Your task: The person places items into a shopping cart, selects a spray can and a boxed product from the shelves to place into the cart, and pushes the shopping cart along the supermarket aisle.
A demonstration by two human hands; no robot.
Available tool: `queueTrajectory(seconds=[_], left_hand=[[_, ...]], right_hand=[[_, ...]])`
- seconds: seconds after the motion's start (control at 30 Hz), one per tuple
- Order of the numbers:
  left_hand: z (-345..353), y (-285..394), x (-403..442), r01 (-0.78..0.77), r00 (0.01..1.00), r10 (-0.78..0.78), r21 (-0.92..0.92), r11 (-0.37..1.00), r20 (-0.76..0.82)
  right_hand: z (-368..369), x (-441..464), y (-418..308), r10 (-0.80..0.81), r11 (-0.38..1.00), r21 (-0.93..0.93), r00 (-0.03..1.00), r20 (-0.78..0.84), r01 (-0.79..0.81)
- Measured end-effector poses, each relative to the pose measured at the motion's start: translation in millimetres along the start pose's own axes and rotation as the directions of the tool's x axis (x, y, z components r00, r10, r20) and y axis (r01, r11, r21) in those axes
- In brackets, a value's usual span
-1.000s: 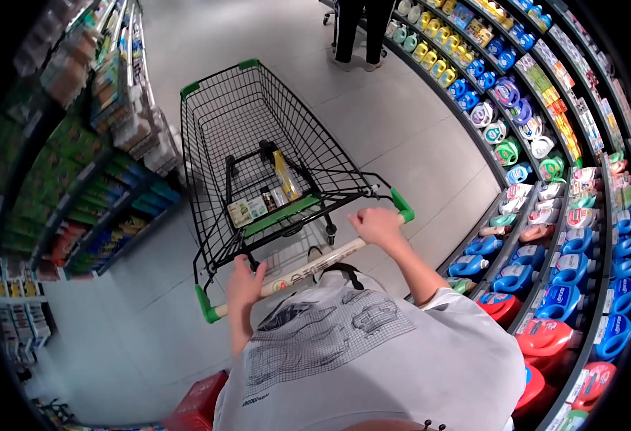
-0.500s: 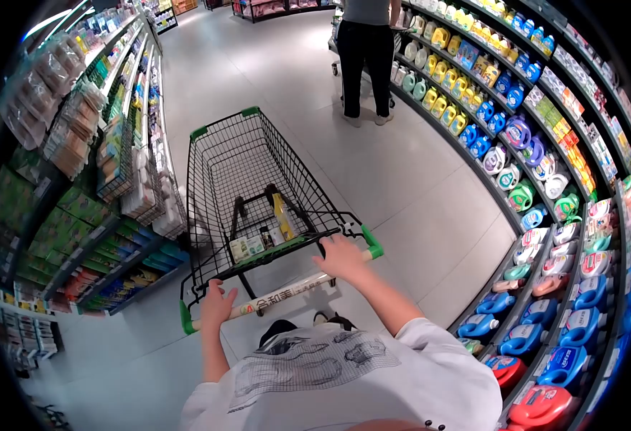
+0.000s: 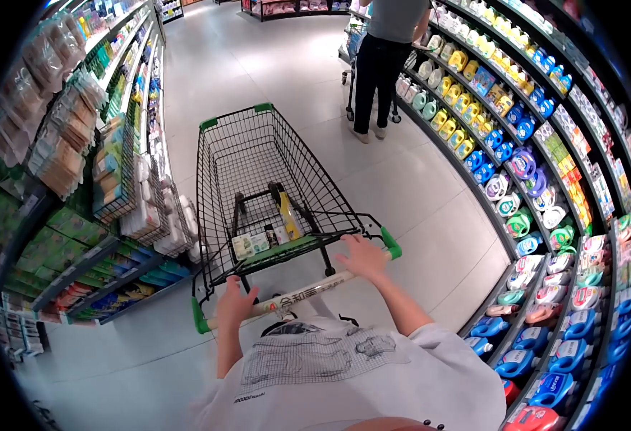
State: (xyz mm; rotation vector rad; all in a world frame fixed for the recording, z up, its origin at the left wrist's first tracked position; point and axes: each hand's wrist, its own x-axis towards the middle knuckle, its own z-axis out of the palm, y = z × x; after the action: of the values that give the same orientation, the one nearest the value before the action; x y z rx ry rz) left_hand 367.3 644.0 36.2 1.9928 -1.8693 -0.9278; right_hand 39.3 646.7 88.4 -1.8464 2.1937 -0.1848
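Black wire and green corner pieces make up the shopping cart (image 3: 302,167), which stands in the aisle directly ahead of the wearer. At its near end lie a yellow package (image 3: 287,215) and a pale box (image 3: 251,246), with smaller items between them too small to make out. That much loading looks done; how much is left cannot be judged from this view. Both hands rest on the pale handle bar (image 3: 301,293): the left hand (image 3: 235,302) with thumb parted wide from its fingers, the right hand (image 3: 362,257) with fingers reaching loosely past the bar, neither seeming wrapped tight. Beyond, another person (image 3: 376,79) stands by the right shelves (image 3: 499,241), stocked with detergent bottles; packets and boxes fill the left shelves (image 3: 107,248).
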Motion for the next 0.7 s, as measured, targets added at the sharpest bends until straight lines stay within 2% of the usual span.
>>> queueTrajectory(seconds=[0.07,0.17,0.37,0.57,0.7], left_hand=[[-5,5,14,-0.004,1.0,0.004,-0.015,1.0,-0.01],[-15,9,31,-0.016,1.0,0.016,-0.033,0.999,0.002],[-32,21,80,-0.038,0.998,0.036,-0.038,0.999,-0.049],[-42,26,110,-0.027,0.997,0.024,-0.036,0.999,-0.079],[-46,35,132,-0.007,0.995,0.004,-0.034,0.999,-0.101]], right_hand=[[-4,16,-4,0.011,1.0,-0.014,1.0,0.009,-0.011],[6,39,2,-0.053,0.998,-0.029,0.997,-0.049,0.052],[-11,90,-22,0.021,0.996,-0.086,1.0,0.013,-0.02],[-13,132,-25,0.009,0.991,-0.135,1.0,0.006,-0.008],[-17,159,-25,-0.047,0.995,-0.094,0.999,-0.01,0.045]])
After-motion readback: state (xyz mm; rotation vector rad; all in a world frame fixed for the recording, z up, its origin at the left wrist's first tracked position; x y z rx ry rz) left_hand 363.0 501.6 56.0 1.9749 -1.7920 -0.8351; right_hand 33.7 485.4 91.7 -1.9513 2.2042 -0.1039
